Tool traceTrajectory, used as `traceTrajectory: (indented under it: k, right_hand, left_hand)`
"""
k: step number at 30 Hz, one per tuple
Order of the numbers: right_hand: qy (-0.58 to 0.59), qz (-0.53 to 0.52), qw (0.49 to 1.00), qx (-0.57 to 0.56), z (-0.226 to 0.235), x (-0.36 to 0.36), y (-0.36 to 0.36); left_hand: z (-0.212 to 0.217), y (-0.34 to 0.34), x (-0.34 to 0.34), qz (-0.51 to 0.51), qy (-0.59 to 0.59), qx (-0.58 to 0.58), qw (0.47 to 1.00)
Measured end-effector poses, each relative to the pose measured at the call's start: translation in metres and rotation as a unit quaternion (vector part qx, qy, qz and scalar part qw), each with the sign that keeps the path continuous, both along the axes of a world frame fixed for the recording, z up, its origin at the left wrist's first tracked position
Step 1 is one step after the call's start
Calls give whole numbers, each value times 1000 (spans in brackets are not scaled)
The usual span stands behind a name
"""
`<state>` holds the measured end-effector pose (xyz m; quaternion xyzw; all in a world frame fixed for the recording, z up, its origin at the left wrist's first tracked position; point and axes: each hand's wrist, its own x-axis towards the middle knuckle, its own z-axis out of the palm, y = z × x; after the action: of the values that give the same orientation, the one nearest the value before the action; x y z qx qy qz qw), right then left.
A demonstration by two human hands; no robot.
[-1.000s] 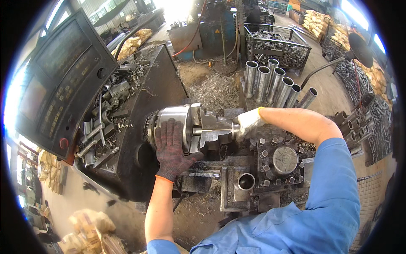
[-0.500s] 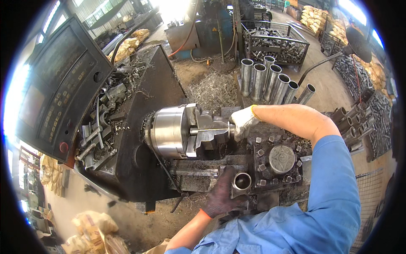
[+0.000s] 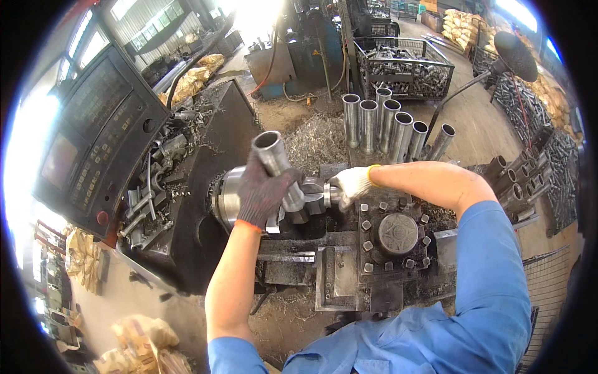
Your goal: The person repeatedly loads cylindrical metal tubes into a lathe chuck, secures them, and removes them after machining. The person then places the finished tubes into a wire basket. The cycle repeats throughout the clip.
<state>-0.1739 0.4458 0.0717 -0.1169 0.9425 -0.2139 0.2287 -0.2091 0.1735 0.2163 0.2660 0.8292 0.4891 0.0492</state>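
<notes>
My left hand [image 3: 265,190], in a dark glove, is wrapped round a short steel tube [image 3: 279,159]. The tube leans in front of the lathe chuck [image 3: 228,194], its open end up and to the left. My right hand [image 3: 351,188], in a white glove with a yellow cuff, has its fingers curled on the end of a metal piece [image 3: 334,194] in line with the chuck. My left hand and the tube hide most of the chuck jaws. Below my right hand sits the bolted tool post [image 3: 398,235].
Several upright steel tubes [image 3: 369,128] stand beyond my right hand, with darker tubes [image 3: 514,193] at the right. A control panel [image 3: 99,149] rises at the left beside a heap of metal scraps [image 3: 149,193]. Behind is a wire bin [image 3: 408,71] of parts; a lamp [image 3: 514,56] overhangs the right.
My left hand has risen from beside the tool post to the front of the chuck, lifting the tube that stood there. My right hand has stayed by the chuck, shifting slightly left.
</notes>
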Motion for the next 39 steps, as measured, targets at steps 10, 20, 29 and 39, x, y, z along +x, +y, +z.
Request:
traceTrajectory:
  k: [10, 20, 29, 39]
  right_hand:
    - [-144, -10, 989, 35, 38, -14, -13]
    - [96, -131, 956, 246, 85, 87, 44]
    - [338, -297, 873, 188, 196, 253, -162]
    - [-68, -306, 949, 30, 14, 305, -261]
  left_hand:
    - [-104, -59, 122, -122, -51, 171, 976]
    - [-232, -50, 185, -144, -101, 47, 983]
    - [-130, -106, 230, -134, -175, 386, 896]
    - [-177, -142, 232, 23, -551, 311, 774]
